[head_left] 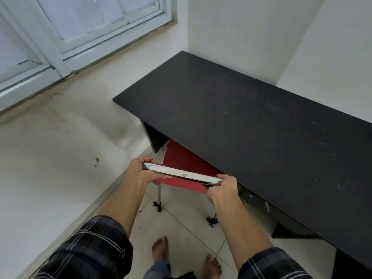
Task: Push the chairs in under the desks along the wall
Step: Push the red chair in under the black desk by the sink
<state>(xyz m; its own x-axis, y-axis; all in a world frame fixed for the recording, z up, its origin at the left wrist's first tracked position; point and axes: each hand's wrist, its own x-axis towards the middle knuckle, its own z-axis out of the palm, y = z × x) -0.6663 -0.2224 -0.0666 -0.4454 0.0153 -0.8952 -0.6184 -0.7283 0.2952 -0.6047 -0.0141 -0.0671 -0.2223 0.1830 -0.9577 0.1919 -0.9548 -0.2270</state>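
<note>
Both hands grip the chrome top rail (184,175) of the red chair (186,164) — left hand (141,170) at the rail's 9 o'clock end, right hand (222,190) at its 3 o'clock end, fingers of each curled tight round the bar; the chair's seat sits partly under the black desk (251,121), its casters (212,220) out on the tiled floor (181,228); the desk runs along the wall (231,27) toward 1 o'clock — a window (80,23) lies at 11 o'clock.
</note>
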